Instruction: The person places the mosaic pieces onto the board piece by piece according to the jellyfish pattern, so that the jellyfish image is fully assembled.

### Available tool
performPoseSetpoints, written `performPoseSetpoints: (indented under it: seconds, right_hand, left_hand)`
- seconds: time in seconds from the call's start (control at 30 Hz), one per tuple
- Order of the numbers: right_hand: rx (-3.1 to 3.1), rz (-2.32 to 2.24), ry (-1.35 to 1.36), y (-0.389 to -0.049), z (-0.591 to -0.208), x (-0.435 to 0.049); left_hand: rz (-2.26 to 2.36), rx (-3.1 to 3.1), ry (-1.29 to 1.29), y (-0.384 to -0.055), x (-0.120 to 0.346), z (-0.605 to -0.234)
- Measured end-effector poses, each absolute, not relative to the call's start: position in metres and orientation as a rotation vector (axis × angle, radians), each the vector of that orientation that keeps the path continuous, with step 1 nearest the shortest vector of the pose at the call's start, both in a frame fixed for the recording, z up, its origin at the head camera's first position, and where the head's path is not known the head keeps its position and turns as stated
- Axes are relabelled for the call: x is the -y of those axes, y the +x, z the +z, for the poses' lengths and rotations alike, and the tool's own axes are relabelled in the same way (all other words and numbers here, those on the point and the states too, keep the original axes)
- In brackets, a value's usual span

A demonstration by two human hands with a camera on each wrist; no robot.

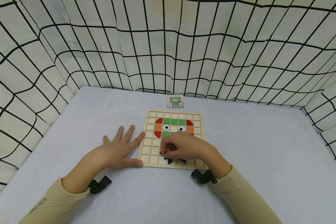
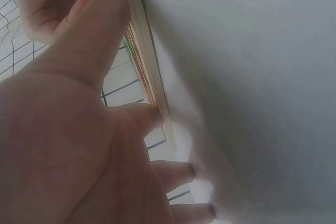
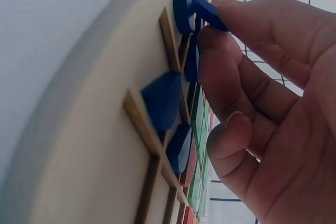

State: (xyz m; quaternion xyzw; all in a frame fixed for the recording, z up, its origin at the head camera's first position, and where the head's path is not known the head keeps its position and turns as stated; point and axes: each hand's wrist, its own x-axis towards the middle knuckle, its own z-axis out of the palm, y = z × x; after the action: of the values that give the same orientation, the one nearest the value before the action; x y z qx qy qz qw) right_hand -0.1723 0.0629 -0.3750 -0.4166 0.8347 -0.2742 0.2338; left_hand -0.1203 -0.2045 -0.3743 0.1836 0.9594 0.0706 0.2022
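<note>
A wooden grid board (image 1: 146, 150) lies on the table with coloured tiles set in its squares. My right hand (image 1: 184, 146) is over its lower half and pinches a small blue tile (image 3: 209, 13) between thumb and index finger. Close by in the right wrist view are more blue tiles, among them a pointed one (image 3: 161, 100) and a rounded one (image 3: 182, 6). My left hand (image 1: 114, 152) rests spread at the board's left side, thumb and index fingertip touching the edge. Red, orange and green tiles (image 1: 174, 121) surround two eye tiles (image 1: 166, 128); my right hand hides some squares.
Behind the board lies a small card (image 1: 175, 101) printed with a similar coloured figure on a grid. A white tablecloth (image 1: 257, 149) covers the table. Black netting (image 1: 163, 43) over white cloth encloses the back and sides.
</note>
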Motion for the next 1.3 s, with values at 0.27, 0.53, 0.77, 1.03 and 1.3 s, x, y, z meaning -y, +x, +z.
performPoseSetpoints:
  seconds: [0.27,0.53,0.77,1.03,1.3]
  right_hand:
    - [-2.293,-0.730,-1.157,-0.168,-0.374,-0.058]
    - [-2.339,-0.656,-1.163,-0.164,-0.374,-0.052]
    - [-2.351,-0.607,-1.203,-0.163,-0.375,-0.050]
    - [-2.371,-0.591,-1.217,-0.163,-0.377,-0.050]
    - [-2.401,-0.612,-1.172,-0.168,-0.374,-0.056]
  left_hand:
    - [0.209,-2.665,0.506,-0.119,0.206,-0.374]
    - [0.211,-2.667,0.510,-0.120,0.207,-0.375]
    - [0.206,-2.668,0.514,-0.120,0.207,-0.375]
    - [0.219,-2.667,0.507,-0.119,0.207,-0.375]
    - [0.210,-2.676,0.506,-0.120,0.207,-0.376]
